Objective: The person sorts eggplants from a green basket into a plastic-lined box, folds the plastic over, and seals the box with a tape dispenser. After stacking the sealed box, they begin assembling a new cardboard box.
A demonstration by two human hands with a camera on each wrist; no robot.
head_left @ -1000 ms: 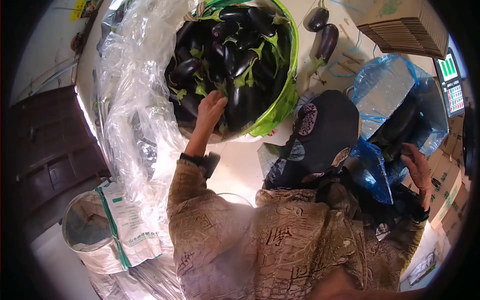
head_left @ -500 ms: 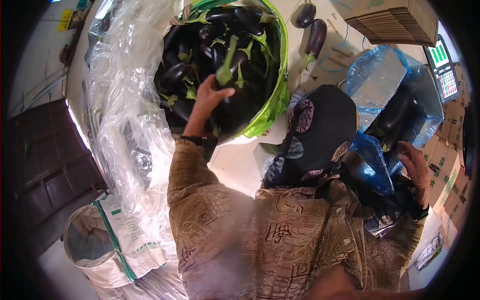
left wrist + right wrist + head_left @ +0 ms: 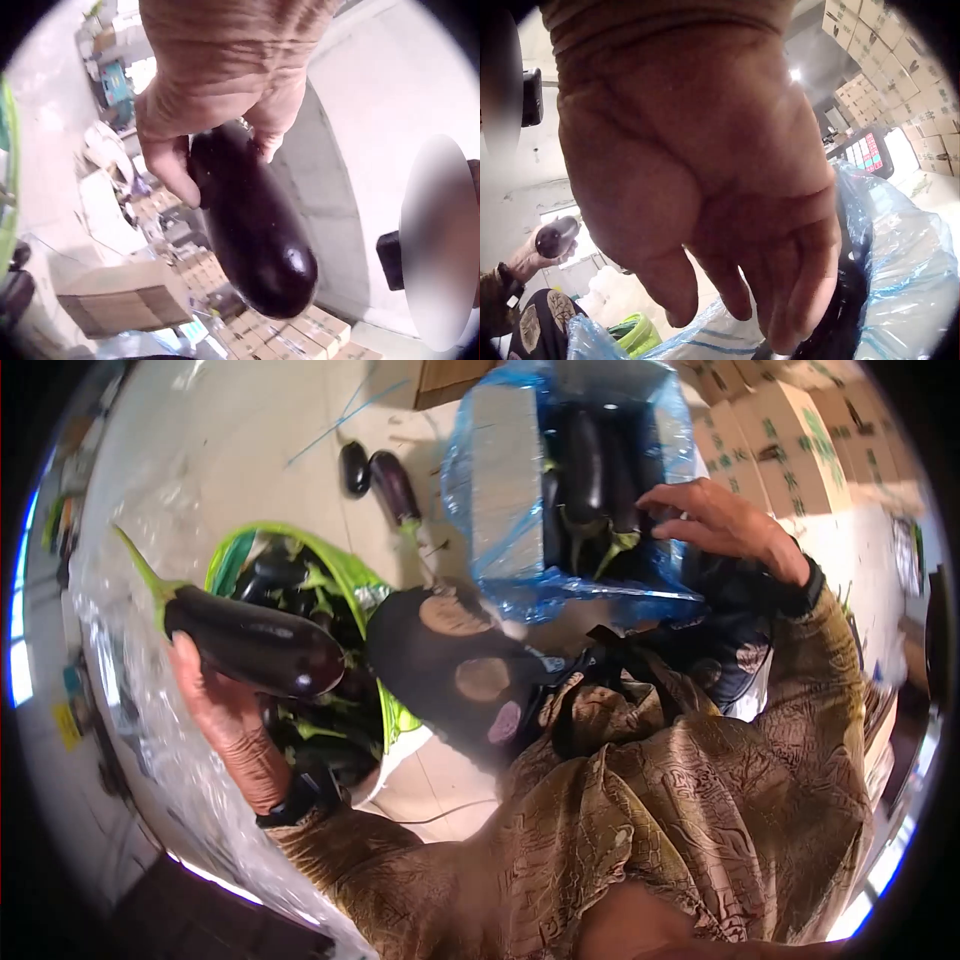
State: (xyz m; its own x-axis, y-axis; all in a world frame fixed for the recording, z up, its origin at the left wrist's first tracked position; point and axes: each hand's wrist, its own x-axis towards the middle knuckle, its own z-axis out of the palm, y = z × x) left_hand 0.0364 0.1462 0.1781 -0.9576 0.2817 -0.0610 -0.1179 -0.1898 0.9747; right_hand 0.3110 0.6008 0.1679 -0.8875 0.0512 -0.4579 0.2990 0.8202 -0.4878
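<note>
My left hand grips a dark purple eggplant, its green stem pointing to the upper left. The left wrist view shows thumb and fingers around this eggplant, its rounded end outward. It is held above a round basket with a lime-green rim, where many eggplants lie heaped. On the other side my right hand hovers with relaxed fingers at the edge of a box lined with blue plastic. Several eggplants lie in that box, stems toward me. The right palm holds nothing.
Two loose eggplants lie on the floor beyond the basket. Clear plastic sheeting runs along the left. Printed cartons are stacked at the right, and a keypad scale display stands behind the lined box. My knee sits between basket and box.
My left hand has lifted an eggplant out of the heap in the basket. The head view has turned toward the lined box. The right hand stays by the box.
</note>
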